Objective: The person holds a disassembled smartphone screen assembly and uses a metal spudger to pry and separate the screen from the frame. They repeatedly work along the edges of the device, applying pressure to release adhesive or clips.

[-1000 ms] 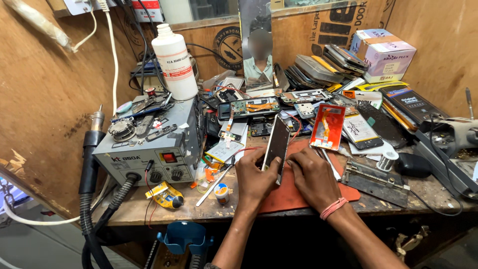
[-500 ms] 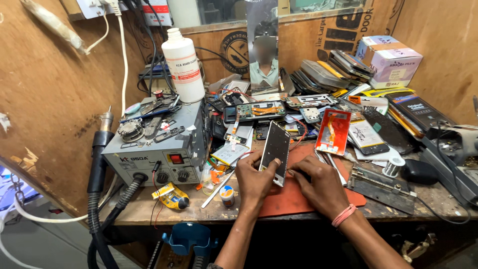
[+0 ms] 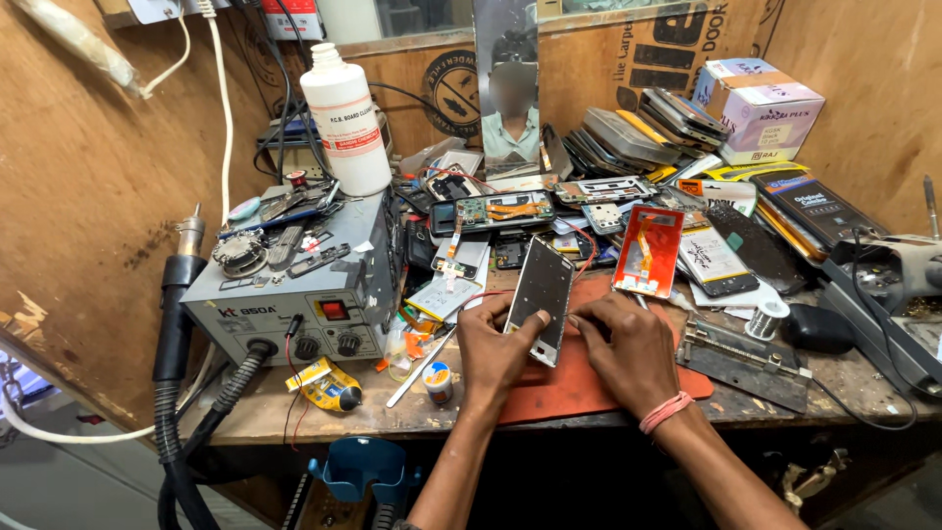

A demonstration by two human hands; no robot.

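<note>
Both forearms reach in from below; the left hand [image 3: 498, 345] curls upright, thumb raised, while the right hand [image 3: 628, 351] lies palm-down, fingers [image 3: 586, 322] bent.
</note>
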